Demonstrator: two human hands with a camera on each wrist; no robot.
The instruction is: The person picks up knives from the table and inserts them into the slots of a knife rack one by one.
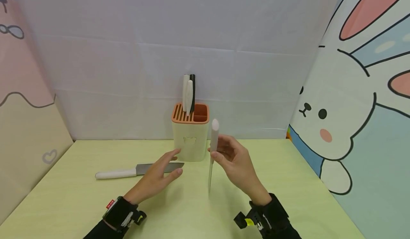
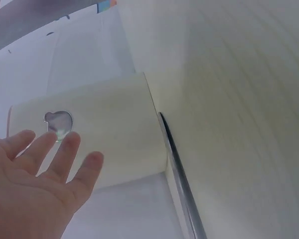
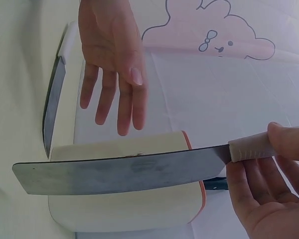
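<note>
My right hand point(image 1: 236, 162) grips the white handle of a cleaver point(image 3: 119, 177), handle up and blade pointing down, just in front and to the right of the knife holder point(image 1: 190, 136). The blade is broad with a squared end, seen nearly edge-on from the head. My left hand point(image 1: 155, 180) is spread with nothing in it, its fingers close to the holder's front. Below it a kitchen knife point(image 1: 116, 174) with a white handle lies on the table, its blade partly hidden by that hand. Several handles, white and black, rise from the holder's slotted orange top.
The pale yellow table point(image 1: 179, 217) meets a white sheet point(image 1: 192, 29) behind the holder. Cartoon-printed panels stand at both sides, with a rabbit point(image 1: 339, 125) on the right one. The holder has open square compartments to the right of its slots.
</note>
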